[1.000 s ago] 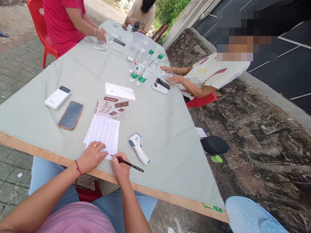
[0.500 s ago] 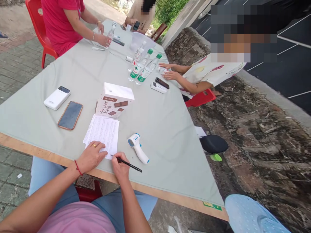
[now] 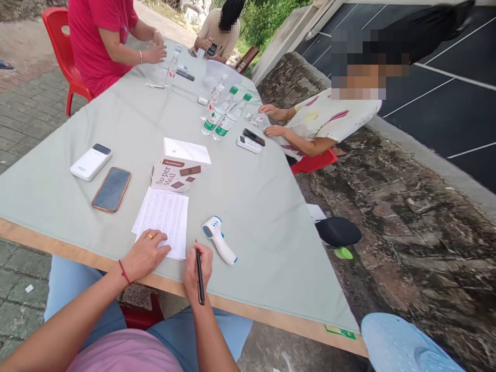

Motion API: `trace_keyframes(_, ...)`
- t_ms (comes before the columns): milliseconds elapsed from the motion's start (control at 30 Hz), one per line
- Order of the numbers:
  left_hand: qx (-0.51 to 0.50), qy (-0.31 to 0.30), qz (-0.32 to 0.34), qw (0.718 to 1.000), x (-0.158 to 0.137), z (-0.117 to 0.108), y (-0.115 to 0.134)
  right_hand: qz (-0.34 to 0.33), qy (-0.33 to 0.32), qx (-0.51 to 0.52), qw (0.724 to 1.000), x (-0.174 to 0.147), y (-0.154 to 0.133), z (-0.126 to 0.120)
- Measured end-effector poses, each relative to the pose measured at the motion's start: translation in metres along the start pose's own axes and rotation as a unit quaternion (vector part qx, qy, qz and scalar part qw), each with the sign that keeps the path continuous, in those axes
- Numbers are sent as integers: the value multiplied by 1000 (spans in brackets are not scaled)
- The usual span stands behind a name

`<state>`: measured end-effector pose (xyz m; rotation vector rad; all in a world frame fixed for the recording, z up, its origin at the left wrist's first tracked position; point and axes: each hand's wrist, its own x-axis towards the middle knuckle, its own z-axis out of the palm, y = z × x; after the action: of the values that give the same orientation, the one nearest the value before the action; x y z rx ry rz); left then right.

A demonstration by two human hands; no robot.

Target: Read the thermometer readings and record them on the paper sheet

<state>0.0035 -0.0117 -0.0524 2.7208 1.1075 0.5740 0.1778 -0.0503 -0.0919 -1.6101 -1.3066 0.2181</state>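
Note:
Flat on the printed sheets point(image 3: 174, 214) near the table's front edge rests my left hand point(image 3: 147, 253), its fingers stretched out over their lower part. My right hand point(image 3: 197, 268) grips a black pen point(image 3: 200, 279), just right of the sheets. The pen's tip points away from me, off the paper, and its back end leans toward my wrist. A white and blue infrared thermometer point(image 3: 220, 240) lies to the right of that hand. Behind the sheets stands a white and brown "Super Meal" box point(image 3: 180, 165).
A phone point(image 3: 111, 189) and a white power bank point(image 3: 91, 162) lie on the left. Several water bottles point(image 3: 220, 116) stand mid-table before a clear plastic basin point(image 3: 221, 73). Three other people sit around the table, one at right with hands point(image 3: 273, 119) on clear plastic.
My right hand has drawn the pen off the paper to the right and turned it more upright in view. My left hand stays on the sheets. The person in pink has moved their hands back from a bottle.

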Motion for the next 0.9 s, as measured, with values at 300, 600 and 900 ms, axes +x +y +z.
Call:
trace_keyframes(300,-71,47,-43,995,-4,5,-12,-4,-126,-156,980,62,-12,57)
trace_keyframes(600,-161,69,-79,981,-10,3,-19,85,-59,-284,953,80,14,16)
trace_keyframes(900,-383,234,-361,817,105,-40,-129,141,-223,-307,914,88,26,-25)
